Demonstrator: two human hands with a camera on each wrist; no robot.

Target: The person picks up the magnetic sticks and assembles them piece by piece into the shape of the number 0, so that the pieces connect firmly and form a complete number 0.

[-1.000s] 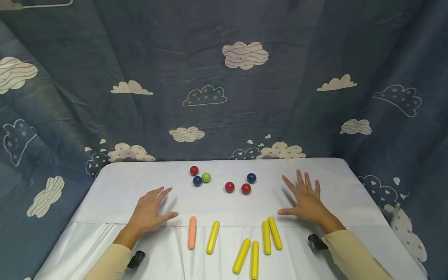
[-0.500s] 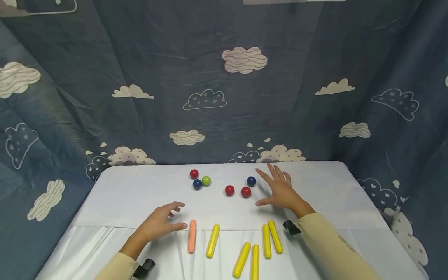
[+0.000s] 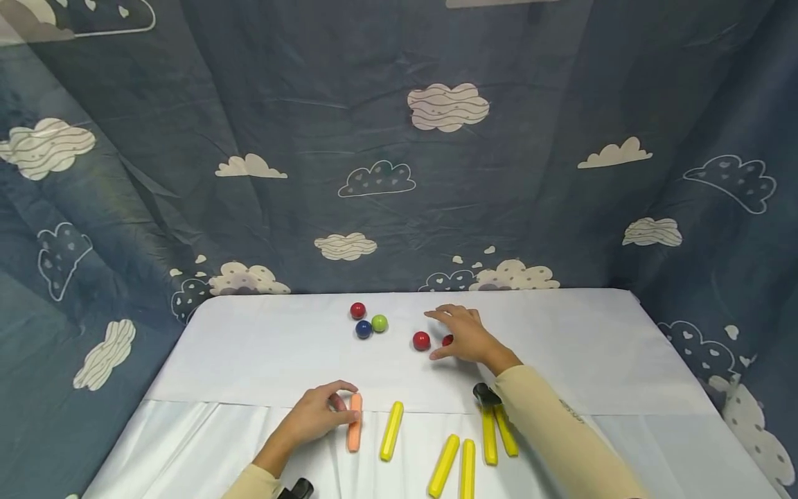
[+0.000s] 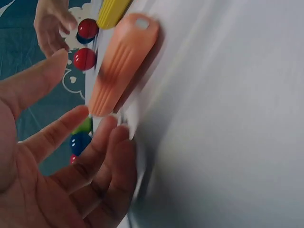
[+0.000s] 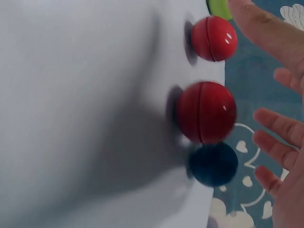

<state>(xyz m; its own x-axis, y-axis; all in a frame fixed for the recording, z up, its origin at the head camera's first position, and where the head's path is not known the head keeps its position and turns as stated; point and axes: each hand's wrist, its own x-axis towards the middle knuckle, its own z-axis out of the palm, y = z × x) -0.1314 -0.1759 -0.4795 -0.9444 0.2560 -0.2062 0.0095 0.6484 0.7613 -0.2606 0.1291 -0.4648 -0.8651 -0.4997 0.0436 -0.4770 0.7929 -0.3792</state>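
My left hand (image 3: pixel 314 417) reaches the far end of an orange ridged stick (image 3: pixel 354 433) on the white table. In the left wrist view, the thumb and fingers stand apart near the tip of the orange stick (image 4: pixel 124 64), not closed round it. My right hand (image 3: pixel 470 339) hovers over a red ball (image 3: pixel 447 340), which it partly hides in the head view. Another red ball (image 3: pixel 421 340) sits just left of the fingers. The right wrist view shows both red balls and a blue ball (image 5: pixel 213 164) below the spread fingers; the hand hides this blue ball in the head view.
Further left lie a red ball (image 3: pixel 358 310), a blue ball (image 3: pixel 364 329) and a green ball (image 3: pixel 379 323), close together. Several yellow sticks (image 3: pixel 391 431) lie near the front, two partly under the right forearm. A dark cloud-print cloth (image 3: pixel 374 208) hangs behind the table.
My left hand has moved right to the orange stick. My right hand has moved left, from beside the balls to over the right-hand red ball. Balls and sticks lie as before.
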